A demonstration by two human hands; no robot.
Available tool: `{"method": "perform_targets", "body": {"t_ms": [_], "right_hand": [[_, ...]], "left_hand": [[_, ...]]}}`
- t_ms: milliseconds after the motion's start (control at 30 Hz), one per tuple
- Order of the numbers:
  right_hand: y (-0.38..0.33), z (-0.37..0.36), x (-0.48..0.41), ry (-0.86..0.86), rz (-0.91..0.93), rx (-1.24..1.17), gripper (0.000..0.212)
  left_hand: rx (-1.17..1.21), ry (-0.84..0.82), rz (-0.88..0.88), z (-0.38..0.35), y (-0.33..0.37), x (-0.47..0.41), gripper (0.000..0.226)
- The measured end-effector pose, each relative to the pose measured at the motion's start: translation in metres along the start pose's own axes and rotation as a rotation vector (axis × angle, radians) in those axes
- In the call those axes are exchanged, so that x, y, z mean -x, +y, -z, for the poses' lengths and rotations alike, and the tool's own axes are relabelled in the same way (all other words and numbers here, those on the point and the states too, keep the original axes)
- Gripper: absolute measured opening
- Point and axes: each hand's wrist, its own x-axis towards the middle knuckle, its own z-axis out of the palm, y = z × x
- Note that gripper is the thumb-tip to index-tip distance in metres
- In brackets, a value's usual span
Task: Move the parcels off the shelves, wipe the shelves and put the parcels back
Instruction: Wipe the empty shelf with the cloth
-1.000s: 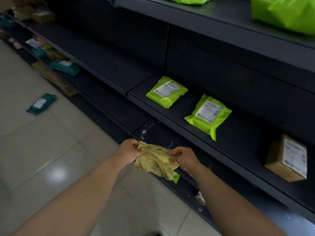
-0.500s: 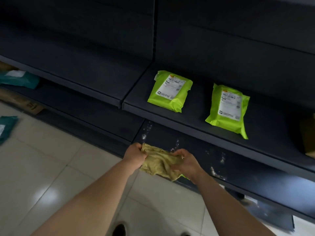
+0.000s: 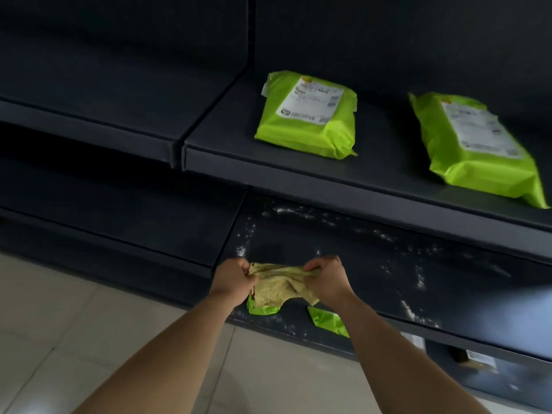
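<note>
A crumpled yellow cloth (image 3: 280, 286) is stretched between both hands at the front of a dark lower shelf (image 3: 373, 264) speckled with white dust. My left hand (image 3: 234, 282) grips its left end and my right hand (image 3: 327, 280) grips its right end. Under the cloth and my right wrist lies a green parcel (image 3: 327, 319), mostly hidden. On the shelf above (image 3: 298, 177) lie two green parcels with white labels, one in the middle (image 3: 307, 115) and one at the right (image 3: 478, 144).
To the left, two more dark shelf boards (image 3: 89, 115) carry nothing in view. Pale floor tiles (image 3: 74, 339) fill the lower left. A lower shelf at the bottom right holds a labelled parcel (image 3: 478, 358), partly seen.
The view has moved closer and turned toward the shelves. Both hands have pulled the cloth out wider between them, just above the dusty shelf. The brown box at right has left the view.
</note>
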Motion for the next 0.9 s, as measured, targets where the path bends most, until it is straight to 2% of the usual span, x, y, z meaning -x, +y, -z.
{"method": "perform_targets", "body": {"t_ms": [167,267,367,433,533,667,733,900], "right_hand": [[0.009,-0.027,-0.047,-0.015,0.043,0.218,0.025],[0.019,-0.070,-0.081,0.038,0.021,0.513,0.042],[0.020,-0.097,-0.094,-0.044,-0.084,0.490,0.077],[0.018,-0.113,-0.106,-0.049,-0.058,0.475,0.083],[0.014,-0.126,-0.121,0.019,-0.044,0.472,0.097],[0.003,-0.133,-0.136,0.015,0.050,0.736,0.090],[-0.003,-0.135,-0.145,-0.041,0.088,0.756,0.080],[-0.022,-0.142,-0.171,-0.144,0.191,0.703,0.063]], "left_hand": [[0.043,-0.013,-0.014,-0.017,-0.023,-0.046,0.013],[-0.131,0.056,-0.143,-0.020,-0.055,-0.089,0.022],[-0.330,0.146,-0.183,-0.008,-0.078,-0.108,0.036],[-0.411,0.193,-0.208,-0.001,-0.095,-0.127,0.044],[-0.490,0.181,-0.226,0.002,-0.113,-0.141,0.047],[-0.617,0.204,-0.309,0.003,-0.128,-0.145,0.047],[-0.674,0.222,-0.348,0.006,-0.134,-0.144,0.047],[-0.629,0.230,-0.397,0.018,-0.142,-0.152,0.042]]}}
